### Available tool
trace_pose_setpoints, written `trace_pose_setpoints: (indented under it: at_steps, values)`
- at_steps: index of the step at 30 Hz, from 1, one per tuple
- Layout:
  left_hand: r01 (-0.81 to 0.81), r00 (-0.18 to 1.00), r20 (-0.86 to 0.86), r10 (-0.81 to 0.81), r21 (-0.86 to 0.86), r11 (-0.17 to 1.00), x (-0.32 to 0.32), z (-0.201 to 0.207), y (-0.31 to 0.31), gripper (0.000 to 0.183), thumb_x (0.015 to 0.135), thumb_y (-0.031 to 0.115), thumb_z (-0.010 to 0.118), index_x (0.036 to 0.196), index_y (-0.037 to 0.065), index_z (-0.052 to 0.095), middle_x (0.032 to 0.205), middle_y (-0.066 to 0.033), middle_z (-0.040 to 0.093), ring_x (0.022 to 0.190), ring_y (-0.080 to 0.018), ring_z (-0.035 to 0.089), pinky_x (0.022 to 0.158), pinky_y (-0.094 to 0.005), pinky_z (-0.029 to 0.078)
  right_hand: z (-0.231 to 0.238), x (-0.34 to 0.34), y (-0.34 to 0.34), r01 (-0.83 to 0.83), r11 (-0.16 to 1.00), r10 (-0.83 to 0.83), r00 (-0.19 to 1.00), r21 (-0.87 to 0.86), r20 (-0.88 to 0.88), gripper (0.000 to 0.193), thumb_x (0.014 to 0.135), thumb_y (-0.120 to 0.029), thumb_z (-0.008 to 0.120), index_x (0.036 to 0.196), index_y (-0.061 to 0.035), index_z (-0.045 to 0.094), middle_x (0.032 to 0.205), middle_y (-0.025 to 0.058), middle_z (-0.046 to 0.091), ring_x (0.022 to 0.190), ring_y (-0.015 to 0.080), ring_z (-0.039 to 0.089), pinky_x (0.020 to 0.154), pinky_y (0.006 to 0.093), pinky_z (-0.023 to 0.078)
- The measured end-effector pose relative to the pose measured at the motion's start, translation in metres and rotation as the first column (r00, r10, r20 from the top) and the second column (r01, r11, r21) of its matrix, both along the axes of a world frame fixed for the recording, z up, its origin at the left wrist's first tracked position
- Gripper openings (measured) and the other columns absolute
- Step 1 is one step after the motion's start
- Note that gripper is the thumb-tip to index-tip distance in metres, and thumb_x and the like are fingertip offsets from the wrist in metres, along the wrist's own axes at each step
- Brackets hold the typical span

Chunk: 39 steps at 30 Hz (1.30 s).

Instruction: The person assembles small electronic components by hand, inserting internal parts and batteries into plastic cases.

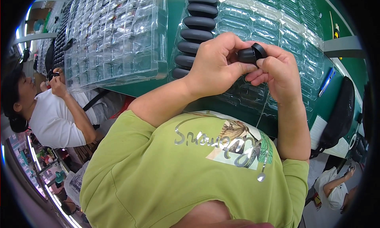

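Both hands hold a small black rounded case [247, 55] above the clear plastic tray, its lid part raised on the right side; it looks like an earbud case. My left hand [213, 66] grips the body of it between thumb and fingers. The thumb and fingers of my right hand [282, 71] pinch the lid part. Whether anything sits inside the case cannot be seen. Beneath my hands lies the clear tray [295, 50] with oval hollows. Along its left side runs a column of black oval cases [200, 23].
A stack of clear compartment trays [156, 56] stands at the left on the green table [132, 88]. At the right lie a blue pen [326, 82] and a long black pouch [341, 109]. A grey bar [346, 47] juts in from the right. A co-worker [59, 117] sits at the left.
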State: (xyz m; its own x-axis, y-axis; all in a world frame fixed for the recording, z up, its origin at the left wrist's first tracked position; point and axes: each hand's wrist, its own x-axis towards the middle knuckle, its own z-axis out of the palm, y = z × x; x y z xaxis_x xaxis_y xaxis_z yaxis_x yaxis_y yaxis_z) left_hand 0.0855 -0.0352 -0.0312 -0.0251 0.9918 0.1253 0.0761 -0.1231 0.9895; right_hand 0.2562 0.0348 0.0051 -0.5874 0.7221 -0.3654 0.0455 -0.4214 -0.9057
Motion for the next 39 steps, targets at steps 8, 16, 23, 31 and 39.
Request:
trace_pose_setpoints:
  at_steps: [8, 16, 23, 31, 39]
  values:
    - [-0.009, 0.983, 0.183, 0.027, -0.094, 0.995, -0.001, 0.006, 0.003, 0.035, 0.082, -0.004, 0.073, 0.112, -0.002, 0.054, 0.097, -0.0089, 0.066, 0.083, -0.0113, 0.067, 0.069, -0.0236, 0.057, -0.004, 0.002, 0.004, -0.011, 0.998, 0.007, 0.998, -0.065, -0.061, 0.040, 0.080, -0.007, 0.054, 0.117, 0.0032, 0.065, 0.089, 0.0120, 0.070, 0.061, 0.0134, 0.066, 0.052, 0.0221, 0.053]
    - [0.019, 0.946, 0.322, 0.035, -0.163, 0.986, -0.005, 0.014, 0.005, 0.036, 0.083, -0.004, 0.072, 0.113, -0.004, 0.053, 0.100, -0.0115, 0.066, 0.082, -0.0147, 0.068, 0.070, -0.0270, 0.060, -0.007, 0.005, 0.005, -0.013, 0.993, -0.003, 0.991, -0.117, -0.137, 0.038, 0.085, -0.013, 0.065, 0.119, 0.0034, 0.064, 0.091, 0.0098, 0.070, 0.060, 0.0127, 0.066, 0.053, 0.0218, 0.054]
    - [0.021, 0.883, 0.464, 0.070, -0.188, 0.982, -0.012, 0.021, 0.009, 0.027, 0.084, 0.001, 0.073, 0.106, -0.005, 0.059, 0.090, -0.0106, 0.067, 0.075, -0.0132, 0.068, 0.066, -0.0257, 0.060, -0.003, 0.004, -0.003, 0.084, 0.931, -0.114, 0.991, 0.354, 0.064, 0.034, 0.092, -0.016, 0.067, 0.120, 0.0019, 0.063, 0.090, 0.0073, 0.069, 0.064, 0.0090, 0.064, 0.056, 0.0198, 0.052]
    - [0.047, 0.901, 0.430, 0.052, -0.217, 0.975, -0.016, 0.019, 0.009, 0.024, 0.082, 0.000, 0.073, 0.102, -0.005, 0.062, 0.091, -0.0108, 0.069, 0.078, -0.0149, 0.070, 0.070, -0.0257, 0.059, -0.003, 0.010, 0.008, -0.046, 0.997, 0.047, 0.999, 0.057, -0.009, 0.027, 0.092, -0.007, 0.064, 0.117, 0.0031, 0.063, 0.092, 0.0059, 0.069, 0.077, 0.0088, 0.065, 0.066, 0.0222, 0.054]
    - [0.121, 0.993, 0.023, -0.119, -0.144, 0.982, -0.019, 0.027, 0.017, 0.029, 0.082, -0.009, 0.063, 0.110, -0.006, 0.061, 0.093, -0.0125, 0.069, 0.083, -0.0164, 0.069, 0.075, -0.0289, 0.058, -0.002, 0.009, -0.001, -0.109, 0.800, 0.019, 0.987, 0.590, 0.156, 0.025, 0.090, -0.001, 0.059, 0.114, 0.0030, 0.063, 0.093, 0.0092, 0.069, 0.081, 0.0143, 0.069, 0.075, 0.0255, 0.055]
